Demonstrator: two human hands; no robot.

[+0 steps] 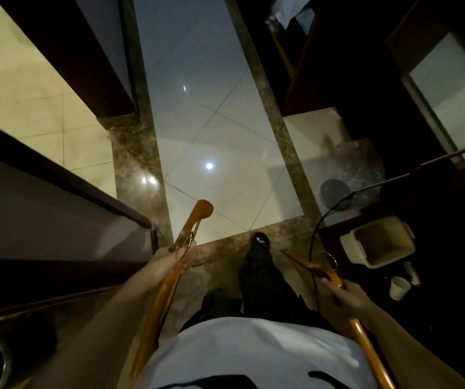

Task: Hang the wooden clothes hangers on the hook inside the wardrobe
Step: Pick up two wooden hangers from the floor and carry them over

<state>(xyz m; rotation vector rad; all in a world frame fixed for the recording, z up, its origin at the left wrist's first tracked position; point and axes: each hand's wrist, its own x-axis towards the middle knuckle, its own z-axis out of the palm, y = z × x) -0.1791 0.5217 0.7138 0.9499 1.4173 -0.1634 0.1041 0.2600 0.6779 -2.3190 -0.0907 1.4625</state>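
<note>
My left hand [166,265] grips the middle of a wooden clothes hanger [195,220] by its metal hook; one arm points up over the floor and the other runs down past my shirt. My right hand [349,297] grips a second wooden hanger [308,265] near its metal hook, with one arm pointing left and the other running down to the lower right. Dark wardrobe panels [338,66] stand at the upper right. No hanging hook inside the wardrobe is visible.
I stand on a glossy tiled floor [211,122] with brown marble borders. A dark door or panel [57,197] is at the left. At the right are a cream waste bin [377,242], a white cup [398,287], a black cable [327,217] and a clear plastic bag [349,169].
</note>
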